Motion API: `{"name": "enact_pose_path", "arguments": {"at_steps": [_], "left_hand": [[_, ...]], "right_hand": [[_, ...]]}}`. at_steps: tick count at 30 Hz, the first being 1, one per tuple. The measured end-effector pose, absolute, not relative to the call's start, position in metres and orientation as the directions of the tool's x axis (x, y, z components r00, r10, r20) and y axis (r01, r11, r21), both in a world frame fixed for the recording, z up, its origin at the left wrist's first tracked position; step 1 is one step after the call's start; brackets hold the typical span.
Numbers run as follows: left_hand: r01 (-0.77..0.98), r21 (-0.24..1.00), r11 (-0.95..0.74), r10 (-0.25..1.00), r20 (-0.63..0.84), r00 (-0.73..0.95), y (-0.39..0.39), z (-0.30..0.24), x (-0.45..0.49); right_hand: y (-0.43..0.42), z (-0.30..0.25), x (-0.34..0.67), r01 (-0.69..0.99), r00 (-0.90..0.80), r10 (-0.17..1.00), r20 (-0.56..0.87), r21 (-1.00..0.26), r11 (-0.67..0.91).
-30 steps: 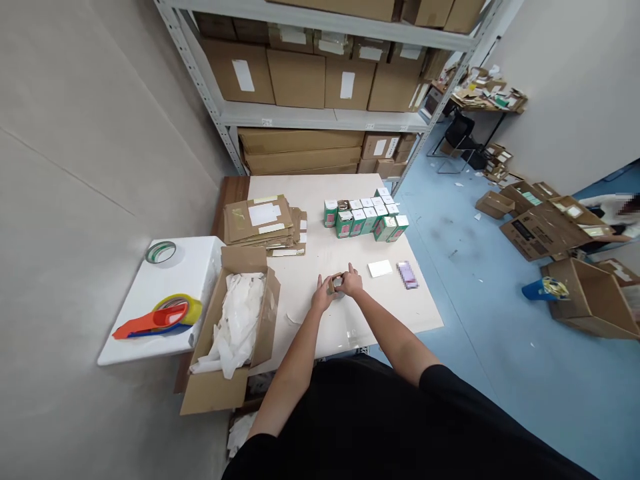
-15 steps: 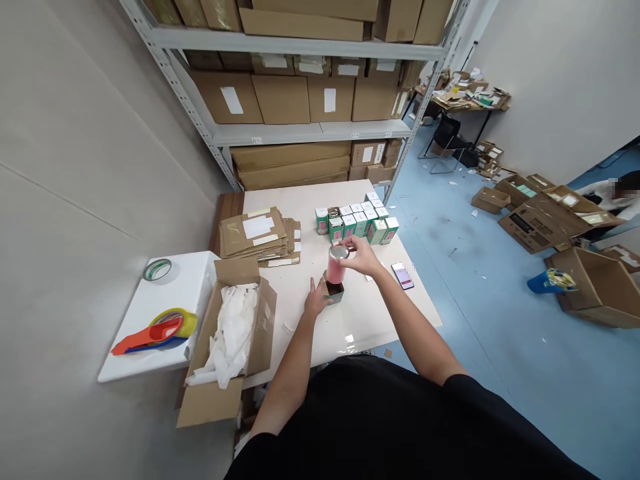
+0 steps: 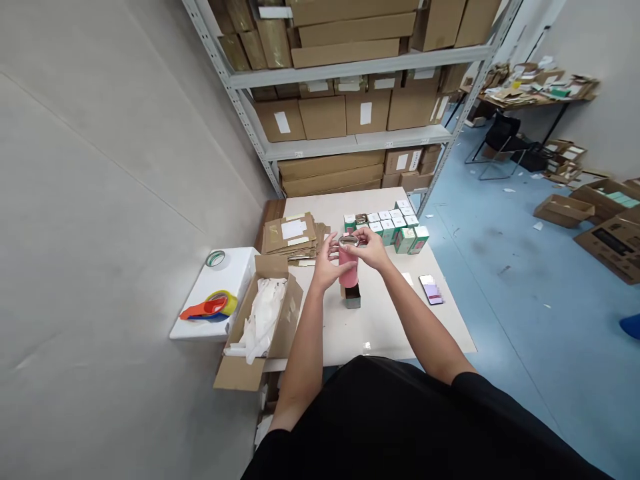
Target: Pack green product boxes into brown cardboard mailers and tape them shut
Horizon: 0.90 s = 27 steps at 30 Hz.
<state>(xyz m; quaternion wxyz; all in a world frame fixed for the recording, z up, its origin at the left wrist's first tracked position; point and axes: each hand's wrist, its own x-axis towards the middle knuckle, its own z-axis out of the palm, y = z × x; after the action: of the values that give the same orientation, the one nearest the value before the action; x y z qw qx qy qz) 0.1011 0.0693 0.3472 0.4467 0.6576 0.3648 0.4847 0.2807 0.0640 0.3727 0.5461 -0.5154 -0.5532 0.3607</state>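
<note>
Both hands are around a pink tumbler (image 3: 349, 275) with a silvery round top, held upright above the table. My left hand (image 3: 328, 267) grips it from the left, thumb across its front. At its upper right side, near the rim, the fingers of my right hand (image 3: 371, 249) are closed on it. A small open carton (image 3: 353, 301) stands on the table just below the tumbler, its dark inside partly showing. Behind my right hand are several white and green small boxes (image 3: 388, 230) in rows.
Flattened cardboard (image 3: 290, 233) is stacked at the table's back left. An open cardboard box (image 3: 291, 313) with white wrapping stands at left, beside a white surface holding tape rolls (image 3: 229, 303). A phone (image 3: 431, 289) lies on the right. Metal shelving (image 3: 360, 142) with cartons rises behind.
My left hand has moved from the small carton up to the tumbler. The tumbler is now out above the carton, held by both hands. The view has swung left.
</note>
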Motion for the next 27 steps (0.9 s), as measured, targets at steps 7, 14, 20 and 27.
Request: {"name": "enact_pose_path", "arguments": {"at_steps": [7, 14, 20, 27], "left_hand": [[0.016, 0.96, -0.28, 0.953, 0.277, 0.12, 0.079, 0.355, 0.115], [-0.166, 0.974, -0.155, 0.954, 0.191, 0.229, 0.082, 0.357, 0.136], [-0.123, 0.983, -0.136, 0.974, 0.155, 0.164, 0.086, 0.358, 0.159], [-0.168, 0.98, -0.11, 0.974, 0.14, 0.177, 0.084, 0.363, 0.172]], "right_hand": [[0.052, 0.346, 0.315, -0.048, -0.111, 0.988, 0.103, -0.994, 0.099], [0.025, 0.319, 0.311, -0.125, -0.183, 0.979, 0.088, -0.99, 0.065], [0.022, 0.319, 0.32, 0.047, 0.001, 0.991, 0.133, -0.99, 0.133], [0.014, 0.327, 0.335, -0.08, -0.09, 0.993, 0.079, -0.994, 0.072]]}}
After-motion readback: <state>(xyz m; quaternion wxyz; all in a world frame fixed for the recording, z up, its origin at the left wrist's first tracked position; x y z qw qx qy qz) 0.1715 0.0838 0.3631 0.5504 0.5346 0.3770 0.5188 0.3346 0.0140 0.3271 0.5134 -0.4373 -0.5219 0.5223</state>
